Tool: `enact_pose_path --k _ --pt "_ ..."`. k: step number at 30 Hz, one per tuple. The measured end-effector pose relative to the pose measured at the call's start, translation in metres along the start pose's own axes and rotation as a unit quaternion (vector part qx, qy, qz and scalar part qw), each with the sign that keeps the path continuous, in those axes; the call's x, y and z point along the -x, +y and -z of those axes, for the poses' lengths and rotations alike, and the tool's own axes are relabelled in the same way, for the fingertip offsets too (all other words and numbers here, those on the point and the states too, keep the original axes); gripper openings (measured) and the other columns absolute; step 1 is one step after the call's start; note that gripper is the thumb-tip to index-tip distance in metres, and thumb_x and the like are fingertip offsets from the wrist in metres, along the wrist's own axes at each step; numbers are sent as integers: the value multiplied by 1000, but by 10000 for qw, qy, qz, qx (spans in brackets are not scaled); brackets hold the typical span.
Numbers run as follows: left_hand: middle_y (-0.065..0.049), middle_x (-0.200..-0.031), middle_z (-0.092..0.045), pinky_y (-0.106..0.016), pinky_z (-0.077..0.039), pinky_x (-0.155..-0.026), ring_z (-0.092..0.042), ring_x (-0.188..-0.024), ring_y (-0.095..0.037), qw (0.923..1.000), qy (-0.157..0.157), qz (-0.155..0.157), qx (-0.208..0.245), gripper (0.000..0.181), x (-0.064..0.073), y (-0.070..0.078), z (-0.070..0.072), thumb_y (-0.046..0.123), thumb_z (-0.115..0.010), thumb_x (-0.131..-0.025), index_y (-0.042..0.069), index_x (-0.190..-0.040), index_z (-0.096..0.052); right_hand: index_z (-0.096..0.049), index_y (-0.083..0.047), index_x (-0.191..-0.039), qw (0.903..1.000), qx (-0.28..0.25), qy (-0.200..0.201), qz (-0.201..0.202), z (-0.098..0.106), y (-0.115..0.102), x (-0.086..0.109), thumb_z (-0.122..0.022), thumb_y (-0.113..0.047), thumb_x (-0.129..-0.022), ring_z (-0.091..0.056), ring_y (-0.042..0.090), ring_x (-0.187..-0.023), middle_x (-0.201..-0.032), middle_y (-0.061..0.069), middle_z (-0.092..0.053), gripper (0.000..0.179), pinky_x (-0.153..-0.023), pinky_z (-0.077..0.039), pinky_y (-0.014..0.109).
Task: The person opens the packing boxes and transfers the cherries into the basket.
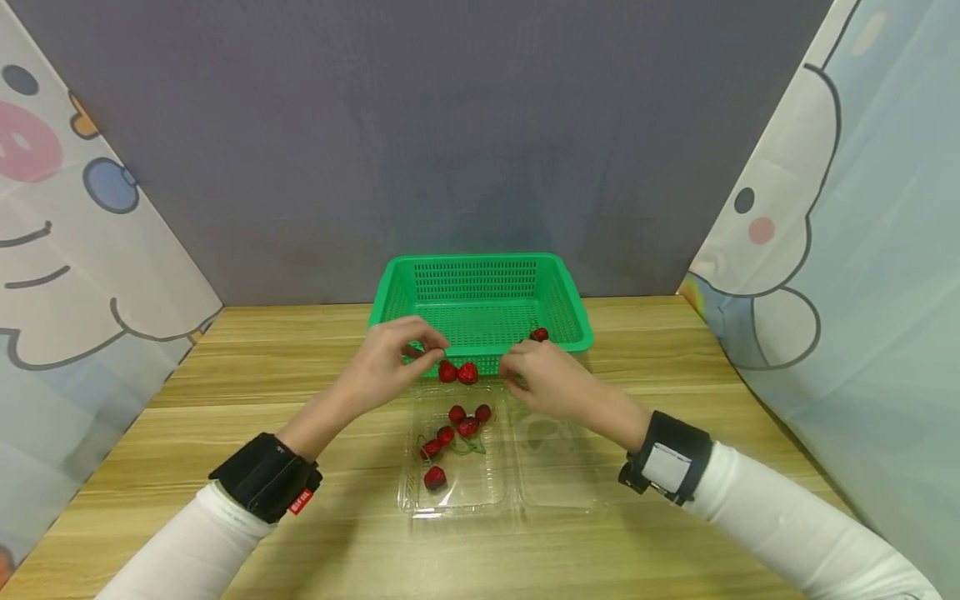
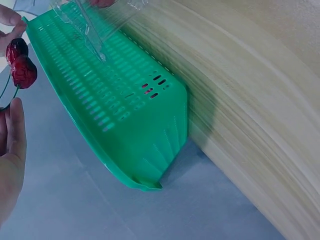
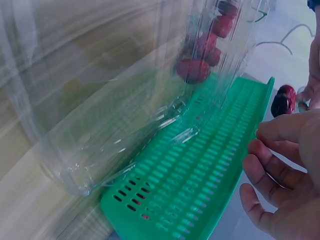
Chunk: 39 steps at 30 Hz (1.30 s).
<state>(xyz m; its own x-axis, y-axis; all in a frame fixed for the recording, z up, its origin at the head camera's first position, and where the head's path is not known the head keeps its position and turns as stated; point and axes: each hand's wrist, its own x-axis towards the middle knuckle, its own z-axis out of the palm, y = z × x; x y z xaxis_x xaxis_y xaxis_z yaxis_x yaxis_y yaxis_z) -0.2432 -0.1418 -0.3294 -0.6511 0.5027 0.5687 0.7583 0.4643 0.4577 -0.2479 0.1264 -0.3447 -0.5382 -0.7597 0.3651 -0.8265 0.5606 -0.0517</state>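
Observation:
My left hand (image 1: pixel 397 358) pinches the green stems of a pair of red cherries (image 1: pixel 457 372) and holds them up at the near rim of the green basket (image 1: pixel 573 312). In the left wrist view the wrinkled cherries (image 2: pixel 24 70) hang together, their stems running to the fingertips. Close to the right of them is my right hand (image 1: pixel 551 379), fingers loosely bent, with nothing visible between them in the right wrist view. Below both hands lies a clear plastic clamshell box (image 1: pixel 480 496), opened flat, with several cherries (image 1: pixel 468 427) and their stems in its left half.
Another dark red cherry (image 1: pixel 538 334) shows at the basket's right side, beyond my right hand. Box and basket stand on a wooden table (image 1: pixel 300 375). A grey wall (image 1: pixel 480 150) rises behind, and printed cartoon sheets (image 1: pixel 862 250) close off both sides.

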Motion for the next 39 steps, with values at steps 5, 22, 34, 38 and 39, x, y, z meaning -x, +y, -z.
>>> enact_pose_path --k 5,22,34,38,39 --pt "7 -92 -64 -18 -52 -68 -61 -80 -8 9999 119 -18 -118 13 -1 -3 0 0 -73 -88 10 -95 -72 -70 -12 -84 9998 -62 -22 177 -4 -5 0 -71 -3 -85 -61 11 -77 -83 -6 -62 9 -70 -47 22" --pt "4 -94 -65 -18 -52 -68 -63 -81 -12 9976 593 -14 -367 13 -2 -13 2 -1 -74 -87 8 -97 -72 -72 -11 -91 9963 -245 -791 250 -13 -32 -11 -72 -6 -87 -63 13 -85 -88 -4 -64 6 -75 -48 20" --pt "5 -92 -63 -22 -53 -69 -63 -80 -12 9961 696 283 -472 14 -1 -20 0 0 -73 -87 10 -97 -72 -72 -11 -95 9914 -183 -1286 146 -22 -43 -17 -69 1 -85 -63 11 -85 -89 -3 -63 16 -72 -48 17" --pt "4 -91 -63 -19 -52 -69 -63 -80 -11 9950 815 307 -487 14 -2 -20 0 -1 -73 -87 9 -97 -72 -73 -10 -95 9891 -215 -1453 67 -24 -45 -17 -69 2 -85 -64 12 -86 -90 -2 -63 16 -70 -48 17" --pt "5 -91 -63 -19 -52 -69 -63 -80 -11 9947 844 308 -490 14 -3 -20 0 -1 -73 -87 9 -97 -72 -73 -10 -94 9886 -220 -1490 61 -25 -46 -17 -69 2 -85 -64 11 -84 -89 -2 -63 16 -69 -48 16"
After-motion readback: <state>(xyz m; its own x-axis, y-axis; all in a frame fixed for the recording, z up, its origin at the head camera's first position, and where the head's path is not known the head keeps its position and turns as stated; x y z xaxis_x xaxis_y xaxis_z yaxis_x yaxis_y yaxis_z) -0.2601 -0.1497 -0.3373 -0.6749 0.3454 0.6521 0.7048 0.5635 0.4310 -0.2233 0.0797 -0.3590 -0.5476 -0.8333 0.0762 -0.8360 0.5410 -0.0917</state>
